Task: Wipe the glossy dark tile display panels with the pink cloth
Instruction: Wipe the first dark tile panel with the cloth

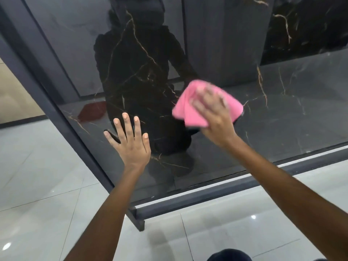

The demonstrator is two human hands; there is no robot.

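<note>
Both forearms are reaching up from the bottom edge toward the tile panel (pixel 282 110), which is standing in a grey frame (pixel 216 193) on pale floor tiles (pixel 37 185). At left, the left hand (pixel 130 140) is pressing flat on the glass-like surface, fingers straight and spread, holding nothing. Further right, the right hand (pixel 214 117) (blurred) is pressing the pink cloth (pixel 190 108) against the panel, fingers laid over it. Crumpled and bright pink, the cloth is stretching roughly left to right. Black with thin gold veins, the panel is mirroring a dark figure.

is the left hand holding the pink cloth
No, the left hand rests flat with fingers spread on the dark panel; the right hand presses the pink cloth.
</note>
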